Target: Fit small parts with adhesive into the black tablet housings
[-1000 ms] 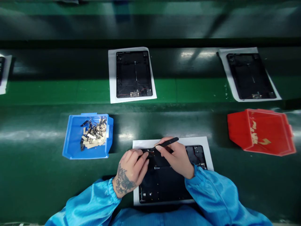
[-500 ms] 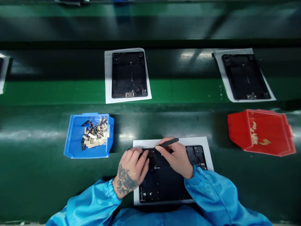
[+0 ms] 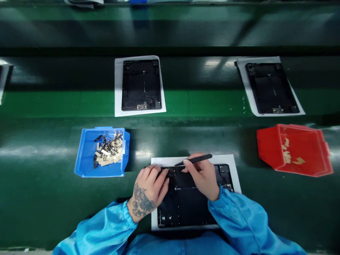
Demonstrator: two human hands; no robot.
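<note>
A flat black tablet frame (image 3: pixel 186 207) lies on a white sheet (image 3: pixel 228 158), right in front of the person, on a green belt (image 3: pixel 186 102). The top edge of the frame is near the top of the sheet. The left hand (image 3: pixel 148 187) is on that top edge. Its fingers (image 3: pixel 162 180) are bent down and close together, and they touch the frame, but I cannot tell if they pinch something small there. There is a flower tattoo (image 3: pixel 143 202) on the back of this hand. The right hand (image 3: pixel 202 179) is just beside it and grips black tweezers (image 3: pixel 196 160) between thumb and fingers. The thin tips point left, close to the left fingers. Blue shiny sleeves (image 3: pixel 239 223) cover both arms. To the left is a blue bin (image 3: pixel 85 156) with a heap of small black and tan parts (image 3: pixel 108 150). To the right is a red bin (image 3: pixel 294 148) with a few tan scraps (image 3: pixel 286 152). Farther off, two more black frames (image 3: pixel 141 85) (image 3: pixel 272 88) lie on white sheets.
</note>
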